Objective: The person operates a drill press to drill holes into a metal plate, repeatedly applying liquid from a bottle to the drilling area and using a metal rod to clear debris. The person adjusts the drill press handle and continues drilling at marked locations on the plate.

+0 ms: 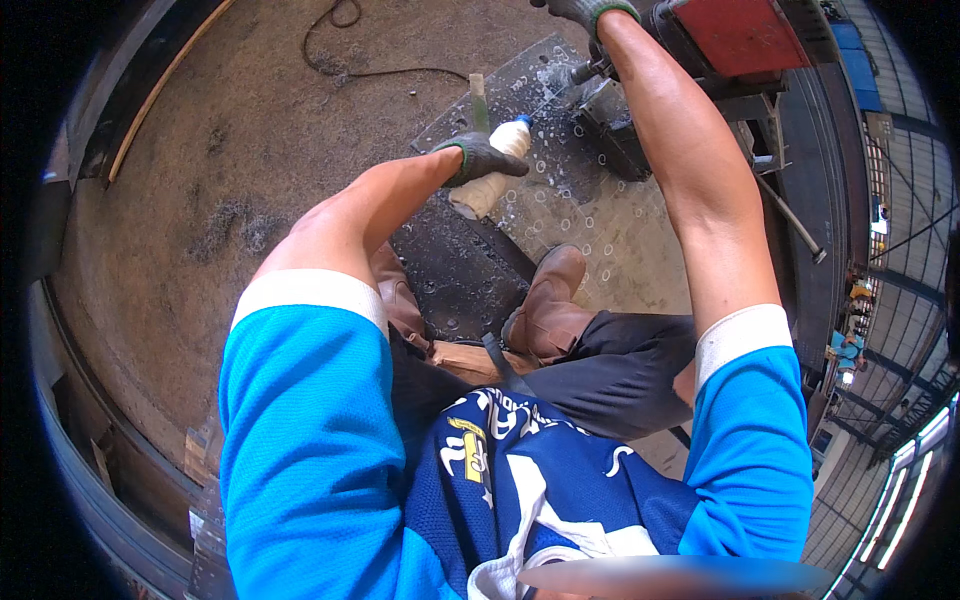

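Note:
My left hand (485,158), in a dark glove with a green cuff, is closed around the middle of a white plastic bottle (510,138). The bottle leans over a metal plate (545,200) marked with many small rings, and its blue cap points up and to the right. At the top edge my right hand (585,10), gloved alike, reaches beside a red and dark drilling machine (735,35). Its fingers are mostly cut off by the frame, so what they hold does not show. The machine's dark base (612,130) stands on the plate, with metal shavings around the tool.
Brown boots (550,300) of mine stand by the plate's near side, next to a wooden block (480,360). A dark cable (390,72) curls over the brown ground. Shavings (235,230) lie at left. A metal rod (795,215) and long dark beams (820,150) are at right.

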Available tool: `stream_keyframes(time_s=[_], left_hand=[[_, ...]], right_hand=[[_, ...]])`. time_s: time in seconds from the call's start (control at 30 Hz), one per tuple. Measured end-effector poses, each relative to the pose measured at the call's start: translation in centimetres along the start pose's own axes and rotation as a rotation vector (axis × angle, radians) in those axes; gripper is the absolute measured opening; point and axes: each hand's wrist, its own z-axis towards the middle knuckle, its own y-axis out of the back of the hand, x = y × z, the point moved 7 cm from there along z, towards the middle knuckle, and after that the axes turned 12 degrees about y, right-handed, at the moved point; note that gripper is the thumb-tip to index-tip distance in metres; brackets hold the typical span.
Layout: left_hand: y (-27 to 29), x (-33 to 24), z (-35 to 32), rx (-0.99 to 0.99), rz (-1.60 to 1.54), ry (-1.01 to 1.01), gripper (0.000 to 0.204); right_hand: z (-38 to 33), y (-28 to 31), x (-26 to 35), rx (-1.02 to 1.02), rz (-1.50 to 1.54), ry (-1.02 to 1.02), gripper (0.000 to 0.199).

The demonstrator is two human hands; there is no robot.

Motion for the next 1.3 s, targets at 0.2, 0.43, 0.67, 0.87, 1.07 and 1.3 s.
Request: stream_keyframes(time_s=[0.2, 0.43, 0.67, 0.87, 1.07, 1.3], left_hand=[[-0.2, 0.0, 0.7, 0.011, -0.032, -0.068, 0.077], [-0.3, -0.3, -0.2, 0.065, -0.104, -0.078, 0.066], [0.5, 0.8, 2.1, -0.073, 0.164, -0.014, 0.059], [0.6, 0.2, 0.6, -0.046, 0.101, -0.057, 0.062], [1.1, 0.0, -1.6, -0.059, 0.078, -0.029, 0.066], [1.0, 0.4, -0.2, -0.044, 0.022, -0.066, 0.065]], right_hand=[[0.2, -0.3, -0.1, -0.003, 0.037, 0.001, 0.038], [0.7, -1.1, 0.4, 0.011, -0.033, 0.039, 0.037], [0.8, -1.6, -0.4, -0.02, 0.091, -0.002, 0.038], [0.8, -1.6, -0.2, -0.007, 0.056, 0.013, 0.041], [1.2, -1.9, -0.2, 0.013, -0.004, 0.067, 0.041], [1.5, -2.3, 0.0, 0.016, -0.028, 0.075, 0.04]])
